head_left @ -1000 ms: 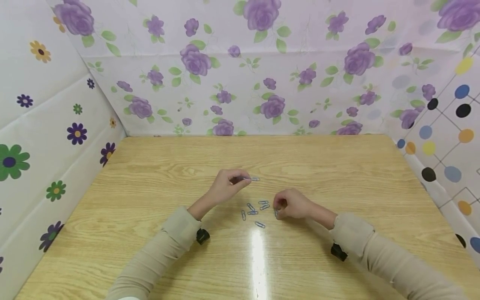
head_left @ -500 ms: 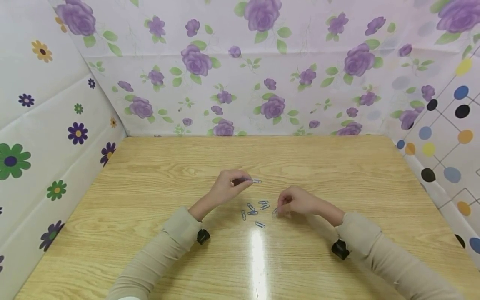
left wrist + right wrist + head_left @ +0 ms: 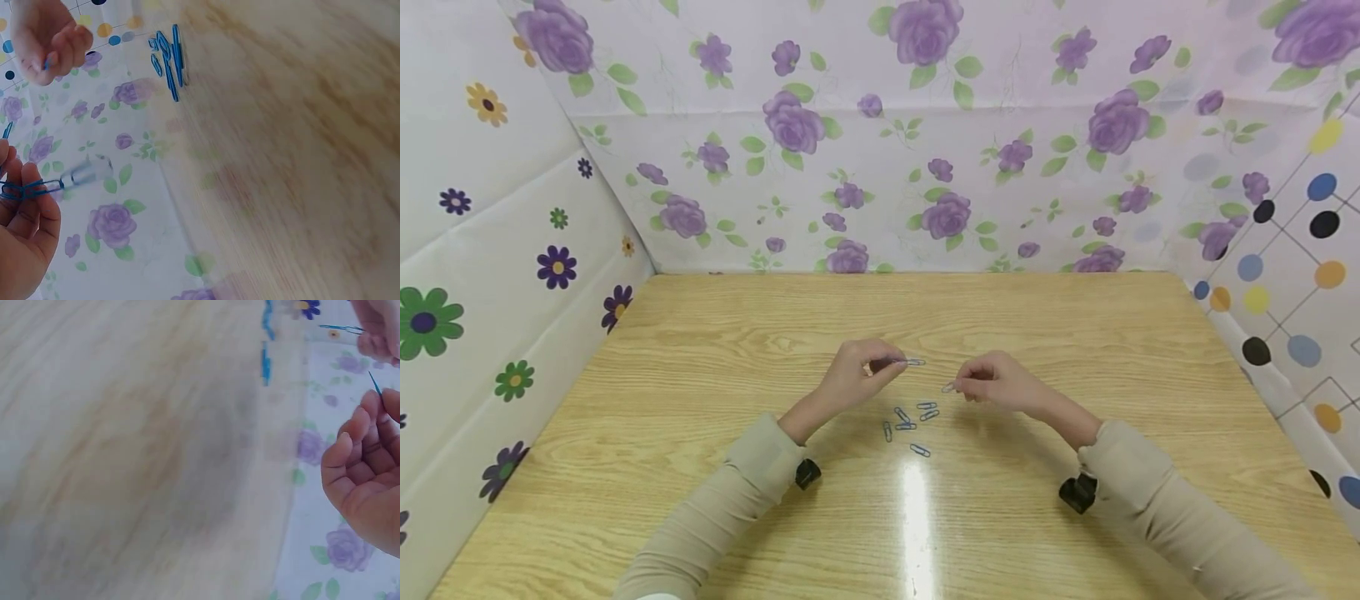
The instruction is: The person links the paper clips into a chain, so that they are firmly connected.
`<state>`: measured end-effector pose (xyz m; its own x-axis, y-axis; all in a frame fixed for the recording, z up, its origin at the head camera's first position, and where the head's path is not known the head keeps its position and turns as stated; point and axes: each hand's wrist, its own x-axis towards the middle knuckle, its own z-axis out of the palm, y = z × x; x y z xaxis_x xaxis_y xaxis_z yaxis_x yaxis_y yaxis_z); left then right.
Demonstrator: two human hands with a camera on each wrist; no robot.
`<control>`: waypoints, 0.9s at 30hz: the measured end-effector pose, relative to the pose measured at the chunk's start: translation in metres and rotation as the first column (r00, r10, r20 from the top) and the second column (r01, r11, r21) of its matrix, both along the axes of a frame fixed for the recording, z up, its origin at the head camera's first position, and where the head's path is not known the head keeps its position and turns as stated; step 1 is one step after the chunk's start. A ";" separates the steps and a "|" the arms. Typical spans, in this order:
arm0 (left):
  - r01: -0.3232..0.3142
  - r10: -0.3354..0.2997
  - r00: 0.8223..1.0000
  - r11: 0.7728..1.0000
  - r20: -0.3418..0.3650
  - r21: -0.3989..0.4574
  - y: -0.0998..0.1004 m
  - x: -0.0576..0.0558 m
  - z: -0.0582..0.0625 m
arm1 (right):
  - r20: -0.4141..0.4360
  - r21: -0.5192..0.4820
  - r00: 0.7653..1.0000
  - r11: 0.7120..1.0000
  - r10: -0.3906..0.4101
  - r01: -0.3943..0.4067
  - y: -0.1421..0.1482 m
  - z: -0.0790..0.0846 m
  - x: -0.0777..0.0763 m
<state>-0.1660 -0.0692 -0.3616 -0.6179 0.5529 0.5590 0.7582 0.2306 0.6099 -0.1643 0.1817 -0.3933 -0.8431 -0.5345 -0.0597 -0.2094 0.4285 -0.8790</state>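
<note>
Right hand's move: since a second ago, the right hand (image 3: 1000, 383) has shifted from beside the loose clips (image 3: 906, 426) to a spot farther back, carrying a single paper clip (image 3: 948, 387).
Flowered cloth: a white flowered cloth (image 3: 445, 250) lines the left side, sloping down to the wooden table (image 3: 1075, 317).
Left sleeve: a beige left sleeve (image 3: 752, 467) is rolled at the forearm, a black device (image 3: 807, 473) at its wrist.
Left hand: a left hand (image 3: 853, 373) pinches a row of blue clips (image 3: 916, 362) between thumb and fingers, one end pointing right; the row's far end blurs in the left wrist view.
Loose clips: six lie on the tabletop between and nearer the person than the hands, two of them touching.
Right grip: thumb and fingertips clamp the single clip, its free end near the row but apart from it.
Dotted cloth: a dotted cloth (image 3: 1292, 304) stands at far right.
</note>
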 end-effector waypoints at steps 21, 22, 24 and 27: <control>-0.020 0.023 0.966 1.000 -0.259 0.014 0.004 -0.015 -0.022 | 0.039 -0.155 0.991 0.979 -0.129 0.134 -0.026 0.030 -0.004; -0.024 0.027 0.962 1.000 -0.271 0.012 0.004 -0.015 -0.022 | 0.046 -0.159 0.990 0.977 -0.134 0.139 -0.028 0.031 -0.004; -0.030 0.032 0.957 1.000 -0.288 0.009 0.004 -0.016 -0.022 | 0.062 -0.161 0.987 0.975 -0.145 0.154 -0.032 0.032 -0.004; -0.035 0.034 0.949 0.999 -0.312 0.002 0.004 -0.017 -0.023 | 0.090 -0.173 0.984 0.971 -0.153 0.167 -0.037 0.033 -0.005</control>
<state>-0.1826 -0.0651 -0.3847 -0.4315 0.5365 0.7252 0.9021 0.2620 0.3430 -0.1692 0.1451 -0.3600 -0.9152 -0.4009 -0.0424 -0.0807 0.2852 -0.9551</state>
